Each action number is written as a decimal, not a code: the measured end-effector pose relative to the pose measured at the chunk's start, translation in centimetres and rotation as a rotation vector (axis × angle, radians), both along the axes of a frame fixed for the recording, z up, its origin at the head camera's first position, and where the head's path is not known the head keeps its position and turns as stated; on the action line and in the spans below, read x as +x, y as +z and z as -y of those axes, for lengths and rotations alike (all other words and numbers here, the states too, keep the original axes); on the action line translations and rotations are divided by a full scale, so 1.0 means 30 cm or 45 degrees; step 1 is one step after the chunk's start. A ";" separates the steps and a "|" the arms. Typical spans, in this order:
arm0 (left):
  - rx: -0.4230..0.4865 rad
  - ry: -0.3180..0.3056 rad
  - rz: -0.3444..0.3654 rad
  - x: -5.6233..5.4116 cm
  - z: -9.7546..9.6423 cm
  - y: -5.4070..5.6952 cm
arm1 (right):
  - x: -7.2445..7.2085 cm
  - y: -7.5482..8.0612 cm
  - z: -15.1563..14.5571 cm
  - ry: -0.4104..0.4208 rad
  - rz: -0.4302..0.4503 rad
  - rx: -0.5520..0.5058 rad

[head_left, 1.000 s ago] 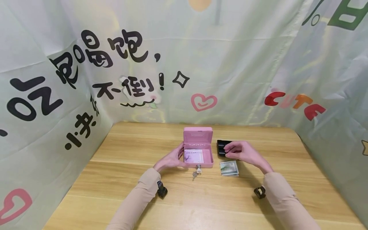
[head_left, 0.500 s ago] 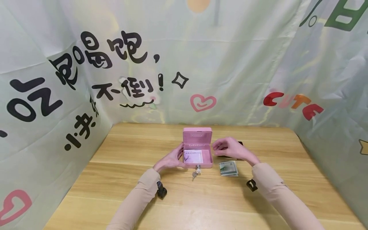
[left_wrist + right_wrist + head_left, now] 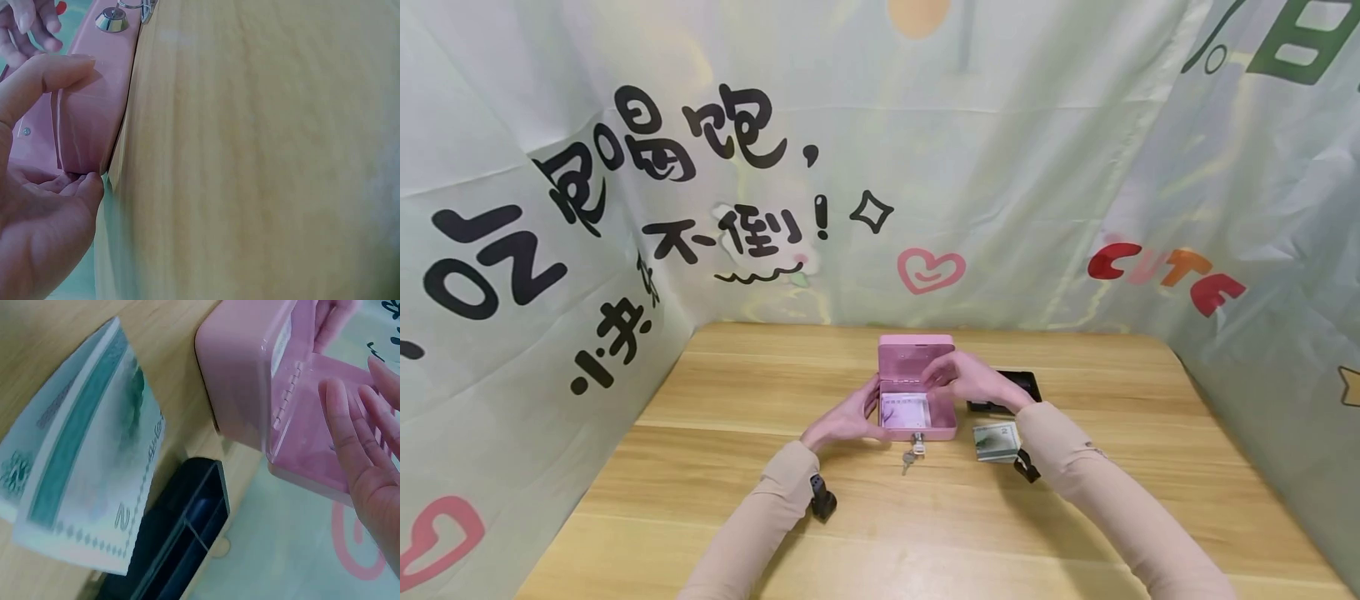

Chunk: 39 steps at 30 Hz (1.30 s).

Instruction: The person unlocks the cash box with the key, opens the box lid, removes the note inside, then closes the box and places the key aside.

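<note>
A pink cash box [image 3: 942, 423] with its lid raised stands at the middle of the table. My left hand [image 3: 848, 414] grips its left side, the thumb lying along the front wall in the left wrist view and the fingers at the corner. Inside, on the left, lies a purple banknote [image 3: 904, 410]. My right hand [image 3: 967, 379] hovers over the right part of the box in front of the lid. Its fingers are loosely extended in the right wrist view, with nothing visible between them. A key [image 3: 908, 457] hangs at the lock [image 3: 112, 20] on the front.
Right of the box lies a black compartmented tray [image 3: 1024, 382], partly behind my right wrist. A folded green banknote [image 3: 995, 442] rests in front of it, close to the right wrist camera [image 3: 1027, 467]. A printed cloth [image 3: 1015, 192] walls the table's back and sides.
My right hand has moved left from over the black tray to over the open cash box, uncovering part of the tray. My left hand has stayed on the box.
</note>
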<state>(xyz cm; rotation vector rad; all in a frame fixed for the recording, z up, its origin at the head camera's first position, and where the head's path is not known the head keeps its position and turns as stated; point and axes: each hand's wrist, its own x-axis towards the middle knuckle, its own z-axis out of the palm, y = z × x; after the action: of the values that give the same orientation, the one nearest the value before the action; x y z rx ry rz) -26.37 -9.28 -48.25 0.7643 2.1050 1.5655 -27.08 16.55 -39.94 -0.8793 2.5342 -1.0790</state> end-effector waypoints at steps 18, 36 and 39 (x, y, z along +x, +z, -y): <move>0.033 -0.002 0.032 -0.002 -0.001 -0.003 | -0.041 -0.091 0.060 -0.012 0.211 -0.010; -0.036 0.002 0.003 -0.006 0.012 -0.017 | -0.063 -0.110 0.068 -0.071 0.063 -0.026; -0.040 0.008 0.013 -0.008 0.013 -0.019 | -0.060 -0.107 0.072 -0.082 0.048 -0.048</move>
<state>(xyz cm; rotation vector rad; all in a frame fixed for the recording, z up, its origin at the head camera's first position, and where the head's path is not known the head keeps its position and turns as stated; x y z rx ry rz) -26.62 -9.66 -48.82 0.7382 2.1219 1.5324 -28.87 14.39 -43.15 -0.7835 2.5349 -1.1554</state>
